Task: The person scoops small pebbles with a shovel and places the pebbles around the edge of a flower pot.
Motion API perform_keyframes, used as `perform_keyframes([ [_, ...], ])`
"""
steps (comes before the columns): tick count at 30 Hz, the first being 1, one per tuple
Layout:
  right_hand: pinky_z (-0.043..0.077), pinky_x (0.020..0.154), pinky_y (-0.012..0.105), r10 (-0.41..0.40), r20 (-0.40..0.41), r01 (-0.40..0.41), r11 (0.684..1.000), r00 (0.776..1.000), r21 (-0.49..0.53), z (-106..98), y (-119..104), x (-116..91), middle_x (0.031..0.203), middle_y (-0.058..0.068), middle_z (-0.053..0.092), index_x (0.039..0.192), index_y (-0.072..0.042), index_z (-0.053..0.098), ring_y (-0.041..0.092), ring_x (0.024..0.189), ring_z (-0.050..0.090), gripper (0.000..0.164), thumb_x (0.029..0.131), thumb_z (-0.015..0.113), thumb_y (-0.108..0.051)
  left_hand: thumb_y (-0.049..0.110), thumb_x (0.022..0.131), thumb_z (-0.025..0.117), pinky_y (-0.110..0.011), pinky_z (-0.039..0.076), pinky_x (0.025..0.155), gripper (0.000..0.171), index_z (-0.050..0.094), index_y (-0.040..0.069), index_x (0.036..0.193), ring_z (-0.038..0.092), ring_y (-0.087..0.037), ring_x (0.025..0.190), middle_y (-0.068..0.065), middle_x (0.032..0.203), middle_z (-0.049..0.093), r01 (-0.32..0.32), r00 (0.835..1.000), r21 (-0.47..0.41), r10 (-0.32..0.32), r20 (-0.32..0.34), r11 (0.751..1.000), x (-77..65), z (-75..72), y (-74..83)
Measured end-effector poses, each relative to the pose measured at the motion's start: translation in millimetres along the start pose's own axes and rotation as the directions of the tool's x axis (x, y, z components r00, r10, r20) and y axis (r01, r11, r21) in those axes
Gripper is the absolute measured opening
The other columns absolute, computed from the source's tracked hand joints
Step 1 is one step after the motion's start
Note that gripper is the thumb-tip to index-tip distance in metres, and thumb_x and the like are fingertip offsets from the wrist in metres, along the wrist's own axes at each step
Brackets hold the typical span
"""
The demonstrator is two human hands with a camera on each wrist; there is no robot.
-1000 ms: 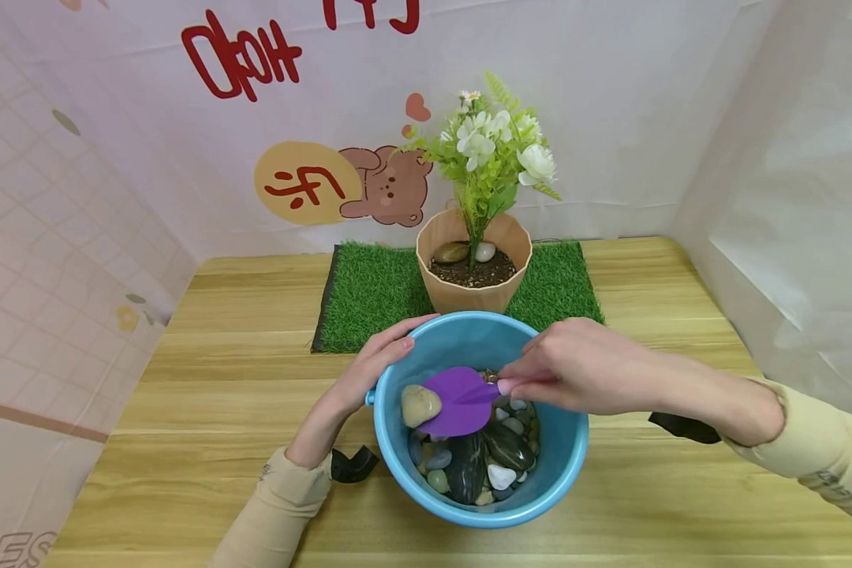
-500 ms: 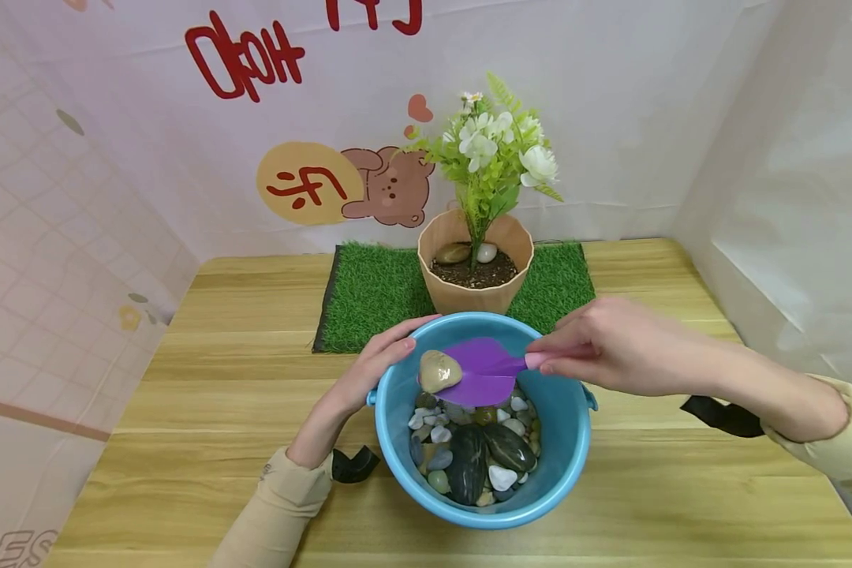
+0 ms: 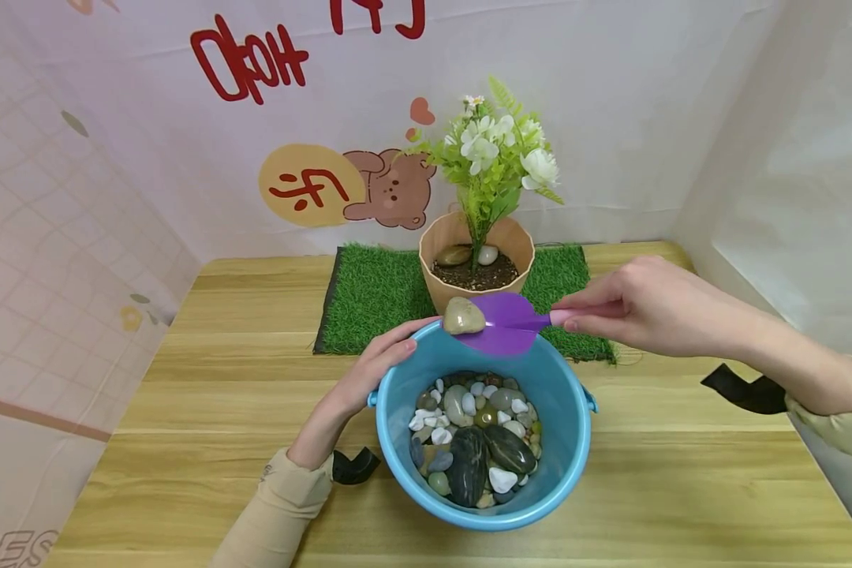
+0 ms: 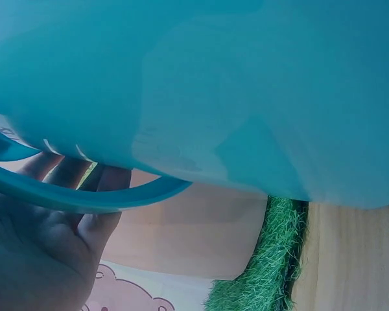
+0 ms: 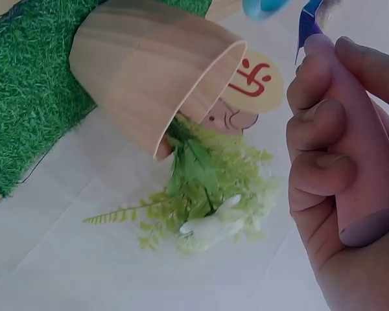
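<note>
In the head view, my right hand [image 3: 656, 308] grips the pink handle [image 5: 366, 149] of a purple toy shovel [image 3: 507, 339]. One beige stone [image 3: 463, 315] lies at the blade's front end, above the bucket's far rim. My left hand [image 3: 369, 363] holds the blue bucket [image 3: 390, 473] by its left rim, thumb at the rim and fingers along the outside. Across that hand runs the bucket's bail handle [image 4: 91, 197] in the left wrist view. Inside the bucket lie several pebbles and two large dark stones [image 3: 467, 465].
Behind the bucket stands a peach flower pot [image 3: 436, 288] with soil, two stones and artificial white flowers [image 3: 479, 150]. It sits on a green turf mat [image 3: 369, 296] on the wooden table [image 3: 206, 410]. A printed cloth [image 3: 610, 118] hangs behind.
My right hand has raised the shovel with the beige stone from inside the bucket towards the far rim, moving right and away. My left hand stays on the bucket.
</note>
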State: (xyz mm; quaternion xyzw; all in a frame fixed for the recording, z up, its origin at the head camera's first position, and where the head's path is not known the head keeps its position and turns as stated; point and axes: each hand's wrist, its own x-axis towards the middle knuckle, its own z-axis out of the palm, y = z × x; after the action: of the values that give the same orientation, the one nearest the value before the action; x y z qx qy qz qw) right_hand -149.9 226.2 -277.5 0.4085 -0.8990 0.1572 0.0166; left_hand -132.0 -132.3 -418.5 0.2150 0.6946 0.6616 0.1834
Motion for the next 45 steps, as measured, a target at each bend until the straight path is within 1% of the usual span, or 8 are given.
perform_keyframes([
  [9,0.035,0.048,0.019,0.102,-0.008,-0.102,0.995,0.995,0.011,-4,13,3,0.053,-0.021,0.046,0.110,-0.027,0.084,-0.005,0.048,0.032,0.015,0.097,0.076,-0.029,0.026,0.107,0.038,-0.056,0.061,0.102,0.060,0.037,0.001,0.162,0.056,-0.054,0.138,-0.031,0.160,0.046,-0.027,1.000,0.004,0.027,0.001,1.000,0.4,0.4,0.2],
  [16,0.037,0.048,0.021,0.182,0.012,-0.182,0.983,0.983,0.027,-6,22,7,0.069,-0.018,0.071,0.111,-0.024,0.084,-0.001,0.047,0.042,0.017,0.098,0.076,-0.030,0.026,0.108,0.039,-0.058,0.060,0.103,0.059,0.038,0.004,0.162,0.056,-0.053,0.138,-0.030,0.159,0.048,-0.030,1.000,0.004,0.029,0.010,1.000,0.8,0.8,-0.1],
  [19,0.033,0.047,0.021,0.206,0.017,-0.207,0.978,0.978,0.018,-8,26,10,0.071,-0.017,0.074,0.112,-0.024,0.084,0.000,0.046,0.040,0.018,0.098,0.075,-0.032,0.025,0.107,0.039,-0.058,0.059,0.104,0.059,0.038,0.004,0.162,0.056,-0.054,0.138,-0.029,0.159,0.048,-0.027,1.000,0.001,0.027,0.008,1.000,1.0,0.9,-0.5],
  [24,0.031,0.047,0.021,0.225,0.024,-0.225,0.974,0.974,-0.006,-9,28,16,0.054,-0.017,0.060,0.115,-0.022,0.083,0.001,0.045,0.033,0.022,0.099,0.073,-0.034,0.025,0.108,0.038,-0.060,0.059,0.104,0.059,0.037,0.004,0.162,0.055,-0.054,0.139,-0.030,0.159,0.048,-0.033,0.999,-0.008,0.033,0.011,0.999,0.9,1.0,-0.1],
  [27,0.031,0.048,0.022,0.223,0.028,-0.222,0.975,0.975,-0.012,-10,31,22,0.056,-0.015,0.063,0.116,-0.022,0.083,0.002,0.045,0.034,0.024,0.100,0.072,-0.035,0.025,0.108,0.038,-0.060,0.059,0.104,0.059,0.037,0.002,0.162,0.055,-0.054,0.139,-0.031,0.159,0.047,-0.039,0.999,-0.009,0.039,0.012,0.999,0.5,0.6,0.4],
  [31,0.039,0.051,0.023,0.216,0.032,-0.216,0.976,0.976,-0.009,-10,34,31,0.078,-0.008,0.080,0.114,-0.022,0.084,0.002,0.048,0.048,0.024,0.101,0.070,-0.036,0.025,0.108,0.038,-0.060,0.059,0.104,0.059,0.036,0.002,0.162,0.055,-0.055,0.138,-0.031,0.158,0.047,-0.043,0.999,-0.008,0.043,0.011,0.999,0.1,-0.1,0.2],
  [34,0.046,0.055,0.023,0.216,0.033,-0.215,0.976,0.976,-0.016,-9,36,38,0.093,-0.004,0.084,0.113,-0.023,0.084,0.002,0.058,0.061,0.023,0.101,0.070,-0.037,0.025,0.108,0.038,-0.060,0.059,0.103,0.059,0.036,0.003,0.163,0.055,-0.055,0.137,-0.031,0.159,0.047,-0.037,0.999,-0.007,0.037,0.014,0.999,-0.1,-0.2,0.3],
  [45,0.063,0.079,0.043,0.205,0.062,-0.201,0.978,0.977,-0.062,-3,46,60,0.099,-0.002,0.085,0.115,-0.025,0.084,0.014,0.084,0.078,0.024,0.102,0.069,-0.037,0.025,0.107,0.039,-0.061,0.058,0.104,0.060,0.036,0.002,0.162,0.054,-0.056,0.138,-0.031,0.160,0.046,-0.032,0.999,-0.019,0.032,0.014,0.999,-0.6,0.8,0.3],
])
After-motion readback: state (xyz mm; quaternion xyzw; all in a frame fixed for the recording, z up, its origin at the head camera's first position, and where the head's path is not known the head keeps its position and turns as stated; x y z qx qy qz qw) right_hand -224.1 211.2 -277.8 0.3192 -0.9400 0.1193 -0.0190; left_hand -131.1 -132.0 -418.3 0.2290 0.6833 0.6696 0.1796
